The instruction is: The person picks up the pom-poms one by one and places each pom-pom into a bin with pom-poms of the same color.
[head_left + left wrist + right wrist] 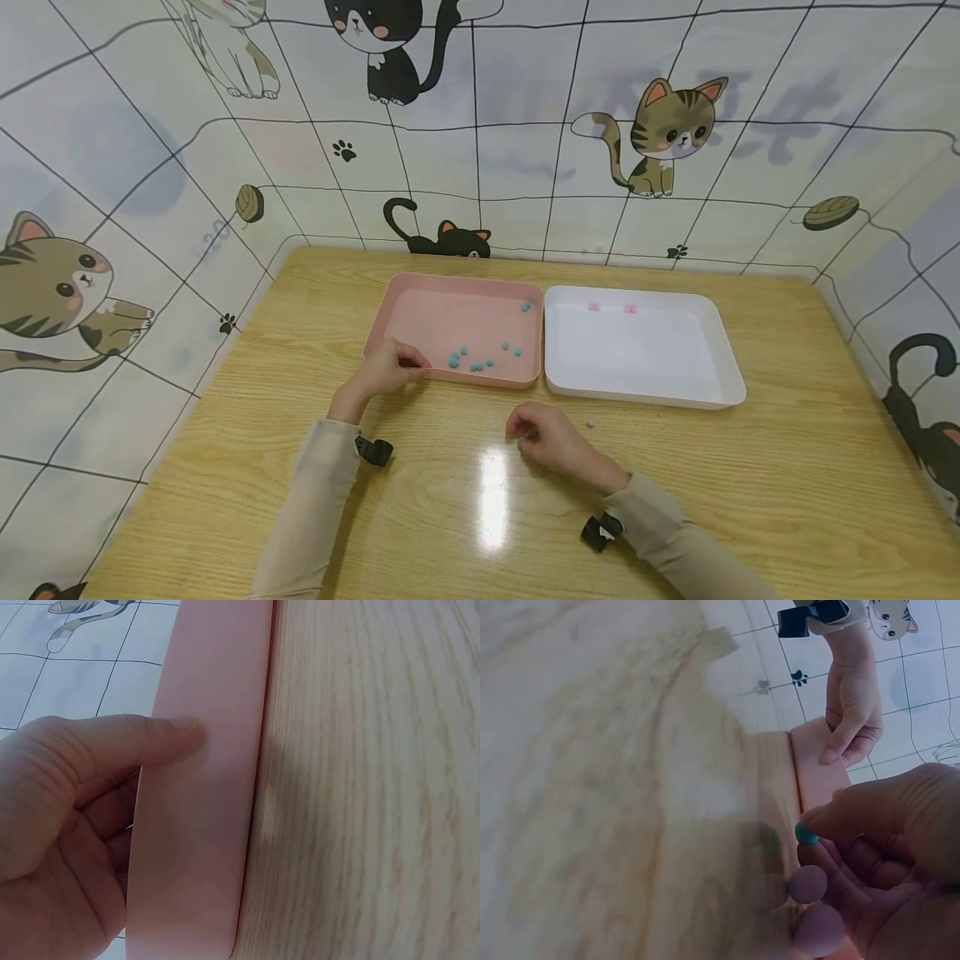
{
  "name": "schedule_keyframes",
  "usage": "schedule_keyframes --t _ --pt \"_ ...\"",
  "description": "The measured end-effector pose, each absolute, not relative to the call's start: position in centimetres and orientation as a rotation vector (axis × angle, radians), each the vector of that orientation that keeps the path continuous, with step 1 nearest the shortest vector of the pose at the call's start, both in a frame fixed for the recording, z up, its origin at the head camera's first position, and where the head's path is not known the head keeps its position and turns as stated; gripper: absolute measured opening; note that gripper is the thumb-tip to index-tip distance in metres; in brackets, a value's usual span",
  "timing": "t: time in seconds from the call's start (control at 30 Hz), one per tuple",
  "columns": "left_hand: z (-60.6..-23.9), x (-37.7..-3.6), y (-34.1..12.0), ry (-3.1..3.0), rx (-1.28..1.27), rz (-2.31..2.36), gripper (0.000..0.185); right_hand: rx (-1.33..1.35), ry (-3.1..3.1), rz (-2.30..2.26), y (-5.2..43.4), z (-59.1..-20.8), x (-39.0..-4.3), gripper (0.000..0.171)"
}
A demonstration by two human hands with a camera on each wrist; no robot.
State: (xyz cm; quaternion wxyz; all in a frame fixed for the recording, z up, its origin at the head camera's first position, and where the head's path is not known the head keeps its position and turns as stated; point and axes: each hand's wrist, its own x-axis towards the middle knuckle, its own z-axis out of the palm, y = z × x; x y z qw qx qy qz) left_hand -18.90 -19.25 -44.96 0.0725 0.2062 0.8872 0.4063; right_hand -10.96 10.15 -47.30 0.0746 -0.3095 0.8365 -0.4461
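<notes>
Head view: left hand [386, 367] grips the pink plastic tray's [420, 317] rim; right hand [547, 437] pinches a small teal bead [805, 834] above the wooden worktop [750, 483].

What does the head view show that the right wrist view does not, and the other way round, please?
Only the head view shows the white tray with two pink beads, the teal beads inside the pink tray, and a loose pink bead on the table. Only the right wrist view shows the right hand pinching a teal bead, with two pink beads beside its fingers. Both show the left hand gripping the pink tray's near corner.
</notes>
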Motion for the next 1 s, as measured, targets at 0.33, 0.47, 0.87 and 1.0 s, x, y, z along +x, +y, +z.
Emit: schedule_keyframes --t 0.33,0.47,0.87,1.0 --pt "-44.9 -18.9 -19.3 2.670 0.607 1.215 0.004 -0.876 2.457 -1.451 10.0 -46.4 -11.6 0.021" --pt "-44.8 -18.9 -19.2 2.656 0.604 1.234 0.004 -0.831 2.435 -1.544 9.8 -45.5 -12.2 0.016" --pt "-45.0 -19.0 -19.4 2.649 0.623 1.234 0.004 -0.734 2.460 -1.717 8.5 -43.6 -15.3 0.011" --pt "-45.0 -19.0 -19.4 2.662 0.624 1.222 0.005 -0.694 2.465 -1.764 7.8 -43.2 -16.2 0.010"
